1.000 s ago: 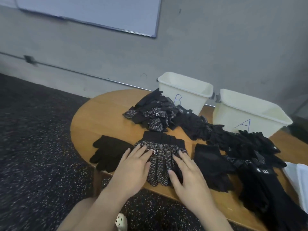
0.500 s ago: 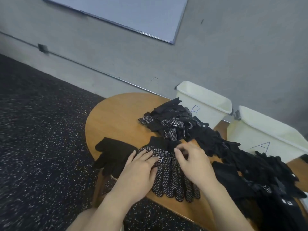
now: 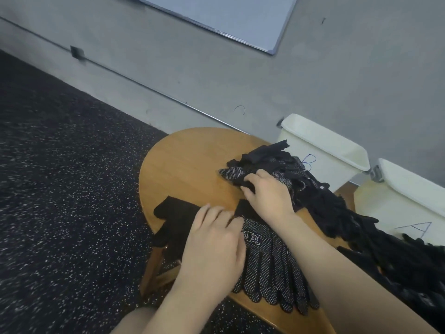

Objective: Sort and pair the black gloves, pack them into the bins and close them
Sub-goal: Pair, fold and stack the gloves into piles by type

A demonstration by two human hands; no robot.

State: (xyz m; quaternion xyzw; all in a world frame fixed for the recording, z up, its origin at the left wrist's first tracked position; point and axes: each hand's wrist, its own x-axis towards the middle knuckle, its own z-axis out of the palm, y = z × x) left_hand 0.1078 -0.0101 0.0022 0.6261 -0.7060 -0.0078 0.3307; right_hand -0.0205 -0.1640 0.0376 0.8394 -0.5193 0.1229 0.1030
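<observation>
A pair of dotted black gloves (image 3: pixel 272 268) lies flat at the near edge of the round wooden table (image 3: pixel 187 162). My left hand (image 3: pixel 214 247) rests on its cuff with loosely bent fingers. Farther back, my right hand (image 3: pixel 267 191) has its fingers curled into a heap of dotted and plain black gloves (image 3: pixel 265 162), gripping a piece of it. A plain black glove (image 3: pixel 175 220) lies at the table's left edge. More black gloves (image 3: pixel 361 227) trail off to the right. Two cream bins stand behind, marked B (image 3: pixel 322 155) and A (image 3: pixel 409 203), both without lids.
The table stands against a grey wall, with dark speckled floor (image 3: pixel 60 189) to the left. A whiteboard (image 3: pixel 228 18) hangs on the wall above. My bare knee shows at the bottom edge under the table.
My right hand left the paired dotted gloves and reached back into the heap by bin B. The left hand stayed on the pair. The camera swung left and closer.
</observation>
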